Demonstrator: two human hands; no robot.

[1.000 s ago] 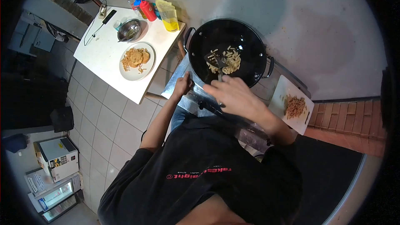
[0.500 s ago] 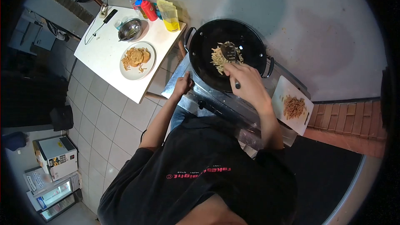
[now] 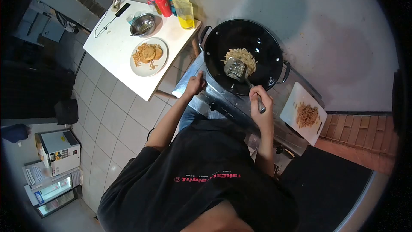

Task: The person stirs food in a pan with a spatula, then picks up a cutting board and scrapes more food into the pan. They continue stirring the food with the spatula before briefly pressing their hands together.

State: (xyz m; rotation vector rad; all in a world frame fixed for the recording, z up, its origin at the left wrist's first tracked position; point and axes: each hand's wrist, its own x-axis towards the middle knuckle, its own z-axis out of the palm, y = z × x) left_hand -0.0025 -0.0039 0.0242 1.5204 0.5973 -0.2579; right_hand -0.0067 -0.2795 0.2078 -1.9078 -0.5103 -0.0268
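My right hand (image 3: 262, 102) is closed around the handle of a metal slotted spatula (image 3: 235, 69). The spatula's head lies in a large black wok (image 3: 219, 38), at the near side of a heap of pale cut strips (image 3: 245, 56). My left hand (image 3: 196, 84) rests by the metal stove's edge (image 3: 208, 88), left of the wok. Its fingers are curled and its thumb points up; what they hold, if anything, is hidden.
A white board (image 3: 291, 108) with browned strips (image 3: 307, 115) lies right of the wok. On the white table (image 3: 112, 56) stand a plate of food (image 3: 163, 62), a metal bowl (image 3: 142, 25), a red bottle (image 3: 163, 6) and a yellow pouch (image 3: 186, 17).
My right hand has moved back towards my body with the spatula, whose head now lies at the heap's near side. My left hand stays by the stove edge. The whole view has shifted slightly.
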